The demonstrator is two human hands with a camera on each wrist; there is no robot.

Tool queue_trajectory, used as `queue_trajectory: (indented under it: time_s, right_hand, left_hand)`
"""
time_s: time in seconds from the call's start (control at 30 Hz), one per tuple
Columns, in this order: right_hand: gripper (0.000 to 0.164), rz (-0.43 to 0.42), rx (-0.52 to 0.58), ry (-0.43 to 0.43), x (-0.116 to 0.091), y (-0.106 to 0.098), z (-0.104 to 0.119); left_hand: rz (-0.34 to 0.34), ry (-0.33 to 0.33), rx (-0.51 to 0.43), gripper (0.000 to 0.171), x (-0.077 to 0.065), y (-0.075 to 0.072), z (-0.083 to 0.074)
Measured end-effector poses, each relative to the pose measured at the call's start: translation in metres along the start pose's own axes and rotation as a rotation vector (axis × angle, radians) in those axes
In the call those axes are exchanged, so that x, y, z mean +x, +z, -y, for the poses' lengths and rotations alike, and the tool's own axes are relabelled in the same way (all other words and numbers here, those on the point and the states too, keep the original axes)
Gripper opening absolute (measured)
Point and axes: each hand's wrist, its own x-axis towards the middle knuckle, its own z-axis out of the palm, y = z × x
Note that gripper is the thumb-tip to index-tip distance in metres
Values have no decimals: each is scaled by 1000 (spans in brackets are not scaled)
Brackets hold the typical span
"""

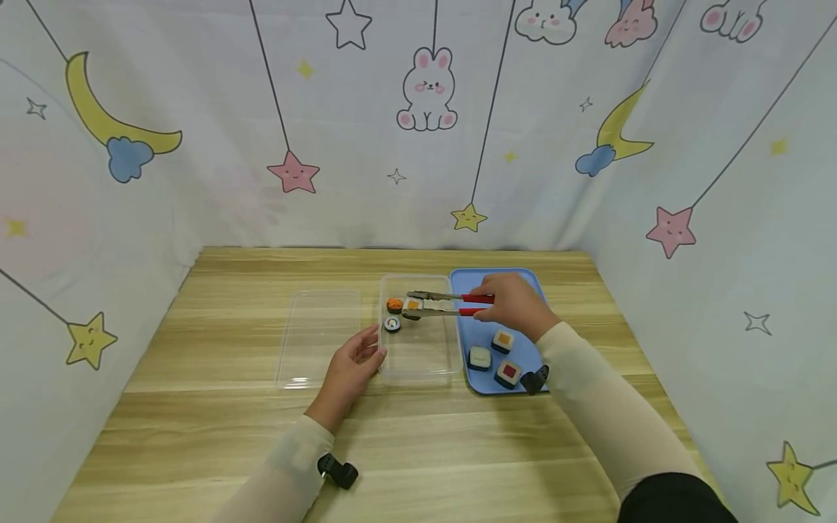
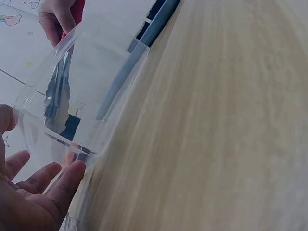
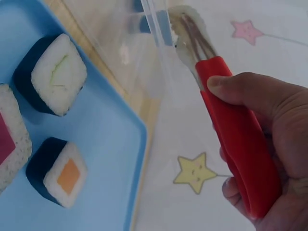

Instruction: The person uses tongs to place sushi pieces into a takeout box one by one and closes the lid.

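Note:
My right hand (image 1: pixel 516 301) grips tongs (image 3: pixel 236 139) by their red handles. Between the metal tips is a sushi piece with an orange centre (image 1: pixel 413 305), at the clear plastic container (image 1: pixel 425 356). Whether that piece touches the container's floor I cannot tell. Two more pieces are inside near the left wall: an orange-topped one (image 1: pixel 394 305) and a small round roll (image 1: pixel 392 325). At the container's left side is my left hand (image 1: pixel 349 370), fingers loosely bent and spread. In the left wrist view, its fingertips (image 2: pixel 74 175) are against or very near the clear wall.
A blue tray (image 1: pixel 530 349) adjoins the container's right side. On it lie a white-topped sushi piece (image 1: pixel 479 357), an orange-centred one (image 1: pixel 503 341) and a red-centred one (image 1: pixel 508 373). A clear flat lid (image 1: pixel 320 341) lies left on the wooden table (image 1: pixel 222 349). Patterned cloth (image 1: pixel 366 145) surrounds the table.

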Motion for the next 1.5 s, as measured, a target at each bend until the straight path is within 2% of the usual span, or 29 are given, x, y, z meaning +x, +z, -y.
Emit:
queue_trajectory:
  time_s: [0.27,0.93,1.23,1.5]
  right_hand:
    - [32,53,3,-1,6,2,13]
    - [34,99,-104,1,14,6,22]
    - [37,34,-56,-3,5,-5,18]
    - [49,-61,29,85,-9,-24,-3]
  left_hand:
    - [-3,9,-5,54,-2,0,-1]
    - [-6,29,1,54,-3,2,-1]
    - [-1,34,-7,54,-2,1,-2]
    - [-1,22,9,54,-2,1,-2]
